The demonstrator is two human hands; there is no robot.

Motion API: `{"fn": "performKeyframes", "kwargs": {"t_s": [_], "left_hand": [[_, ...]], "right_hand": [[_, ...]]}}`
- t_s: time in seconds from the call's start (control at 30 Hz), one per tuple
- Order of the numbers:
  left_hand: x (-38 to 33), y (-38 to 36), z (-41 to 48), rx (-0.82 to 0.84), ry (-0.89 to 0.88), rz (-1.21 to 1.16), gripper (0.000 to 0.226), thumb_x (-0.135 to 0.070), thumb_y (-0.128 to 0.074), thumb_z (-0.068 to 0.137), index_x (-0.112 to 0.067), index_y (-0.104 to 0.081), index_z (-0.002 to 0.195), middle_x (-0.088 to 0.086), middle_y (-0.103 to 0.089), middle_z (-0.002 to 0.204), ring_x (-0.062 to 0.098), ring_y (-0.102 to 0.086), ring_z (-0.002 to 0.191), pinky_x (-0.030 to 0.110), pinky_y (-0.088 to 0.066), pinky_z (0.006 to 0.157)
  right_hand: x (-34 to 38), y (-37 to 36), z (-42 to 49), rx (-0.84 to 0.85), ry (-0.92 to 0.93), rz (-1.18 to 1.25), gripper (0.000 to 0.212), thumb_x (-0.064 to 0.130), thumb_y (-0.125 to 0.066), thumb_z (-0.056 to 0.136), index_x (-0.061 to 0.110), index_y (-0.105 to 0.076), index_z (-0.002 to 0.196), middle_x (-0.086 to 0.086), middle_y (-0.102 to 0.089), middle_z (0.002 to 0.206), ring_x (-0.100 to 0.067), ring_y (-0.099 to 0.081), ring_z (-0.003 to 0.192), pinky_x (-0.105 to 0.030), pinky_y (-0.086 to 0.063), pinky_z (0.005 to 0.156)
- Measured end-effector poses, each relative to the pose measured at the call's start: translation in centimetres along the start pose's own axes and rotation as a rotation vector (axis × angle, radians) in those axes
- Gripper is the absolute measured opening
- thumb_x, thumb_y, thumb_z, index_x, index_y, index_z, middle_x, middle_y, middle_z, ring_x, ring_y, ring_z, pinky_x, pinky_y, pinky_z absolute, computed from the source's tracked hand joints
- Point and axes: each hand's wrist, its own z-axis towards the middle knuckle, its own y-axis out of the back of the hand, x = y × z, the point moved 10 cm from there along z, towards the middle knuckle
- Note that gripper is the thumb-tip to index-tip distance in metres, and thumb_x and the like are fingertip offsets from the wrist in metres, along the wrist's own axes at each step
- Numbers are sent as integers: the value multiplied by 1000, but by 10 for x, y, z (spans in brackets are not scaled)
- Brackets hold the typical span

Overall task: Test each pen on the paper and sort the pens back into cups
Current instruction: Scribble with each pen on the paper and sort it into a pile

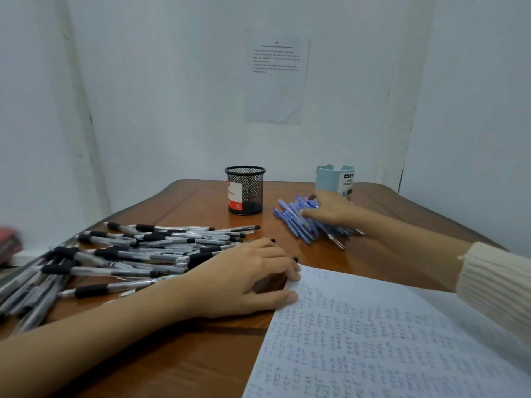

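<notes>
A heap of several black-grip pens (138, 254) lies on the left of the wooden table (184, 354). Several blue pens (298, 222) lie in a smaller pile at the back right. My left hand (244, 280) rests on the table with its fingertips on the corner of the written paper (388, 340). My right hand (333, 209) reaches over the blue pile, its fingers curled round one blue pen. A black mesh cup (245, 190) stands at the back centre. A light blue cup (334, 180) stands behind my right hand.
A printed sheet (275, 79) hangs on the white wall behind the table. A blurred red object (10, 242) sits at the far left edge. The table's back edge meets the wall close behind both cups.
</notes>
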Motion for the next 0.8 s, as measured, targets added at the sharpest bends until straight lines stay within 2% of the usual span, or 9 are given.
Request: {"fn": "performKeyframes", "kwargs": {"t_s": [0.13,0.2,0.3,0.4,0.5,0.6,0.67,0.73,0.8], "left_hand": [[0,1,0,-12,-7,16,49,-61,-33,89,-29,-58,115,-18,-53,124,1,-42,117,28,-36,99],[1,1,0,-17,-3,18,50,-64,-31,88,-31,-58,115,-21,-53,123,-2,-41,117,25,-36,99],[0,2,0,-31,-11,6,49,-65,-31,88,-33,-58,112,-22,-53,122,-3,-43,116,23,-37,98],[0,2,1,-30,-3,2,51,-68,-29,87,-34,-57,112,-23,-53,122,-2,-44,116,23,-36,98],[0,1,1,-20,5,3,53,-70,-27,86,-36,-57,113,-24,-52,122,-1,-43,118,23,-36,100],[0,0,1,-4,20,5,55,-72,-25,84,-37,-56,113,-25,-52,123,-1,-43,119,23,-36,101],[0,0,1,5,27,12,55,-71,-25,85,-37,-56,114,-25,-51,124,-1,-43,119,25,-37,102],[1,-1,1,15,36,22,54,-70,-25,85,-37,-55,115,-24,-51,124,-2,-42,119,26,-38,102],[2,-1,1,24,44,30,55,-70,-24,84,-38,-55,116,-24,-50,125,-3,-42,119,26,-38,102]], "right_hand": [[-34,34,-16,-25,-55,0,29,27,-51,94,7,-58,114,-7,-61,102,-21,-56,86,-25,-40,55],[-62,48,-28,-5,-124,-48,23,19,-53,91,8,-62,110,-3,-61,92,-16,-53,73,-20,-40,46],[-102,55,-49,52,-197,-107,21,8,-55,89,7,-65,107,-6,-61,100,-12,-49,66,-12,-37,36],[-126,52,-68,103,-202,-48,18,11,-61,87,10,-66,105,-5,-61,103,-13,-53,83,-14,-42,49],[-131,48,-78,111,-162,-41,21,16,-67,85,13,-68,106,1,-59,94,0,-50,73,-9,-35,57],[-126,49,-80,118,-111,-129,22,16,-68,83,12,-70,104,-1,-66,92,-4,-52,73,-7,-36,59],[-113,56,-82,98,-78,-141,16,17,-70,80,9,-73,94,3,-65,78,-8,-52,69,-8,-36,55],[-93,71,-84,-1,-65,7,13,22,-67,83,9,-70,83,4,-57,65,-10,-48,59,-14,-34,49],[-72,82,-86,-120,-100,329,20,24,-59,89,11,-62,74,3,-48,54,-9,-39,46,-17,-30,42]]}}
